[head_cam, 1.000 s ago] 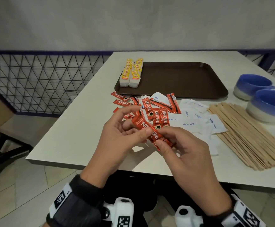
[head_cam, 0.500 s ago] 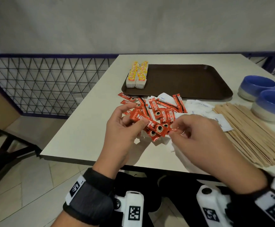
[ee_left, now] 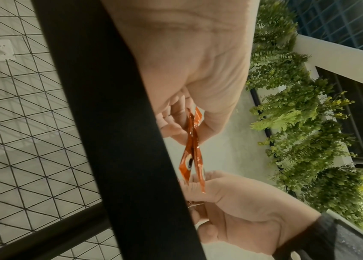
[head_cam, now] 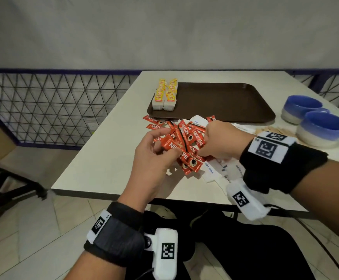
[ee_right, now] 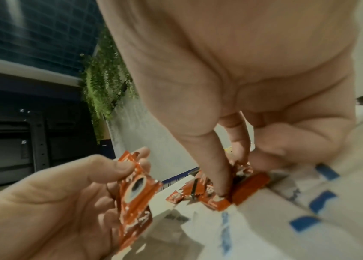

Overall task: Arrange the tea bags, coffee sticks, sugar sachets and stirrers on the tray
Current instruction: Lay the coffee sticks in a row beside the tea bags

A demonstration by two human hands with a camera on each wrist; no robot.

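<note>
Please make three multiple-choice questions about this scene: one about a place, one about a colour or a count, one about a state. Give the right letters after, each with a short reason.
1. Where are the tea bags?
A. at the left end of the tray
B. in a bowl
C. on the floor

2. How many blue bowls stand on the table?
A. one
B. two
C. four

3. What is the left hand doing?
A. lying flat on the table
B. holding coffee sticks
C. lifting the tray

Answers:
1 A: two rows of yellow-labelled bags sit on the brown tray's left end.
2 B: two bowls stand side by side at the right.
3 B: thumb and fingers pinch red sticks, while the right hand picks at the pile.
</note>
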